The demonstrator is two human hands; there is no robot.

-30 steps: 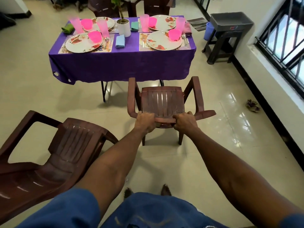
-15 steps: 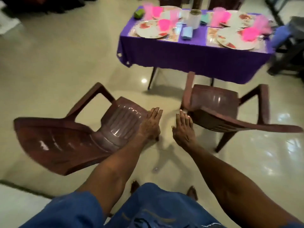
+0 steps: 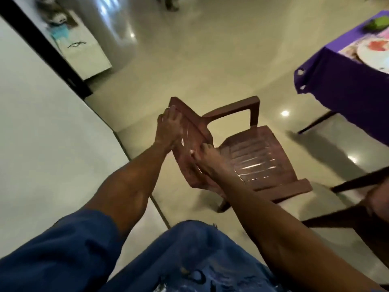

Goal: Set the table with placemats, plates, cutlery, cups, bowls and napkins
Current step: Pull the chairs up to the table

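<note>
Brown plastic chair [image 3: 259, 157] sits on the tile floor [image 3: 189, 60], well left of the purple-clothed table [image 3: 345, 89]. I've got both hands on its backrest: left hand [image 3: 168, 129] flat against the top edge, fingers straight; right hand [image 3: 207, 153] lower down, grip too blurry to tell. A plate [image 3: 372, 53] on its placemat [image 3: 351, 49] peeks in far right.

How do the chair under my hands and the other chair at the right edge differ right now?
The brown chair shows whole, backrest, seat and armrest sharp; the other chair is cut off at the edge, dark and blurred. Left hand and right hand are on the brown chair's backrest; neither touches the other chair. Both stand on the floor.
</note>
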